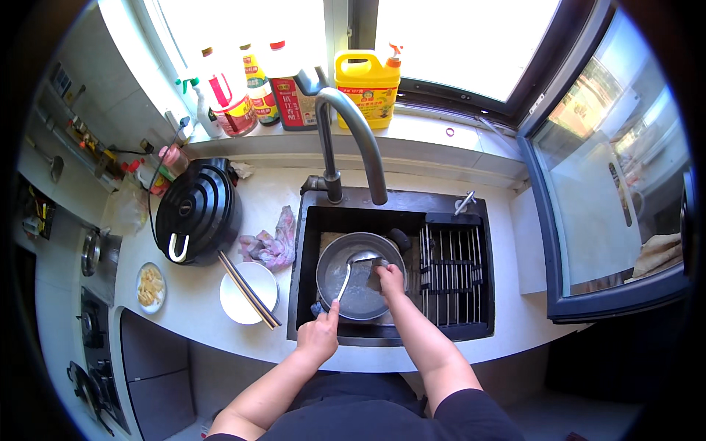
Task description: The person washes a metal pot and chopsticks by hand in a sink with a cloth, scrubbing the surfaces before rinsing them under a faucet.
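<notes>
A round grey pan (340,294) sits in the black sink (312,220), with what looks like some water in it. My left hand (318,338) is closed round the handle of a metal ladle (345,280), which slants up into the pan. At the ladle's head, my right hand (390,281) pinches a dark grey scrubbing pad (374,278). The fingers partly cover the pad, and its exact kind is hard to make out. The curved grey faucet (357,128) stands just beyond the pan; no stream of water shows from it.
A metal drying rack (450,275) fills the sink's right side. Left of the sink are a white plate (246,290) with chopsticks (250,292) across it, a crumpled cloth (273,246), and a black cooker (195,209). An open window sash (540,242) juts over the counter's right end.
</notes>
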Tool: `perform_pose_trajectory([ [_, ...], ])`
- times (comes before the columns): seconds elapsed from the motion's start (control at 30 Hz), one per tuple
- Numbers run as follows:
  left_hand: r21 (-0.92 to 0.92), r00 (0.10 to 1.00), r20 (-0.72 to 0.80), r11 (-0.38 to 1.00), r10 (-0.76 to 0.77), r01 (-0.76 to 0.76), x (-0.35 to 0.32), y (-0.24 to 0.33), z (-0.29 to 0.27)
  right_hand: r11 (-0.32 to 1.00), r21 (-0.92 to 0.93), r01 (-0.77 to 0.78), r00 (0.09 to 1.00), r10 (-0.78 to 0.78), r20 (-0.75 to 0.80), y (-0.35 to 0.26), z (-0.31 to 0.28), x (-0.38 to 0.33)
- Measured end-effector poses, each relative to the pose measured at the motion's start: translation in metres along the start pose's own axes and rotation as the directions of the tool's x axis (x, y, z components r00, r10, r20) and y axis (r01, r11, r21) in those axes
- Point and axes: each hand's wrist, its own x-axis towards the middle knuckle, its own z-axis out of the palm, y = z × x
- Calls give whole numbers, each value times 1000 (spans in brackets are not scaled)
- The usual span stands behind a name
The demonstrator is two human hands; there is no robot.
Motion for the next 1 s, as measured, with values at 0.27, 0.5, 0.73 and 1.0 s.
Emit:
perform_pose_trajectory([
  [0.27, -171, 993, -112, 985, -31, 12, -4, -1, 18, 742, 618, -261, 964, 167, 206, -17, 11, -18],
  [0.5, -130, 988, -127, 989, -85, 68, -6, 3, 21, 855, 501, -135, 989, 85, 121, 14, 14, 12],
  [0.73, -63, 984, -166, 997, -59, 49, -12, 6, 21, 976, 179, -124, 987, 140, -78, -2, 20, -3],
  [1.0, -97, 974, -223, 995, -27, 6, -18, -5, 20, 996, 79, -50, 981, 63, -181, -16, 31, -18],
])
